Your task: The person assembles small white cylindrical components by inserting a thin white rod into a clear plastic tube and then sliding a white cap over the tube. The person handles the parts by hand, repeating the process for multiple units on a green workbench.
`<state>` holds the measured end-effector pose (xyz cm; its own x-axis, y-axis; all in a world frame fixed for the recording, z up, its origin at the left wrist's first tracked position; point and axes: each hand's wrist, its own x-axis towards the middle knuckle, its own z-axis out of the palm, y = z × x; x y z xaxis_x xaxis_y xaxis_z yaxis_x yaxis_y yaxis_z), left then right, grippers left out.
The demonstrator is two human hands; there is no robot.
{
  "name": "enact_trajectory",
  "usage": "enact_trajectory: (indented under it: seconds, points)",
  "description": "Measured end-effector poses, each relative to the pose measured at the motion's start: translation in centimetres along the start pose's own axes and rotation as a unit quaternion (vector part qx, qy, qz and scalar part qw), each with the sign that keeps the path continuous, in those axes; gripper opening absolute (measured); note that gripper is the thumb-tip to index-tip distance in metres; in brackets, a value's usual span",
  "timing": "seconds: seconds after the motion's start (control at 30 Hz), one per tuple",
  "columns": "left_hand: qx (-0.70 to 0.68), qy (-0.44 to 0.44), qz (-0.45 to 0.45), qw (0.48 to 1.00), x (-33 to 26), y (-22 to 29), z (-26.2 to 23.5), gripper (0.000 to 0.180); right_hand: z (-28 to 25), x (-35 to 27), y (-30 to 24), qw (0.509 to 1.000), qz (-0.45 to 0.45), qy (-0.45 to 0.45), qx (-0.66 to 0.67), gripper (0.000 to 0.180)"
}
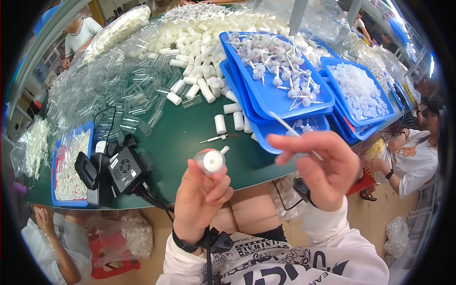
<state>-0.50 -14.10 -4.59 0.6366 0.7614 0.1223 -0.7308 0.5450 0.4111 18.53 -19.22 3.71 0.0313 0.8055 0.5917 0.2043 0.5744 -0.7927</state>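
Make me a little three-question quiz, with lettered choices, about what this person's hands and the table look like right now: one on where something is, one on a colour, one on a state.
1. Where does the black box with the vent sit?
A. left of the hands
B. in a blue tray
C. on the floor

2. What colour are the trays holding the white parts?
A. red
B. blue
C. yellow

3. What is the right hand doing?
A. resting flat
B. pinching a thin white stick
C. gripping a tray

Answers: 1 A, the black box lies on the green table left of the left hand. 2 B, the trays are blue. 3 B, the right hand pinches the stick.
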Motion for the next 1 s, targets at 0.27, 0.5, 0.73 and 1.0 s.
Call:
enact_trajectory:
  seconds: [0.27,0.5,0.73,1.0]
  points:
    - [0.016,-0.073,-0.017,0.997,0.4,-0.7,-0.3,0.036,-3.7,-2.3,-1.5,0.980,-0.173,0.043,-0.093,0.029]
    - [0.024,0.007,0.020,0.999,-1.5,-0.4,0.5,0.029,-4.6,-2.0,-0.8,0.979,-0.191,0.041,-0.053,0.033]
    - [0.097,0.002,0.025,0.995,-2.3,-0.7,1.4,0.038,-4.5,-2.1,-0.4,0.983,-0.172,0.036,-0.045,0.038]
    - [0.051,-0.079,-0.007,0.996,-1.2,0.0,1.7,0.031,-6.9,-1.5,-1.7,0.963,-0.210,0.099,0.135,0.043]
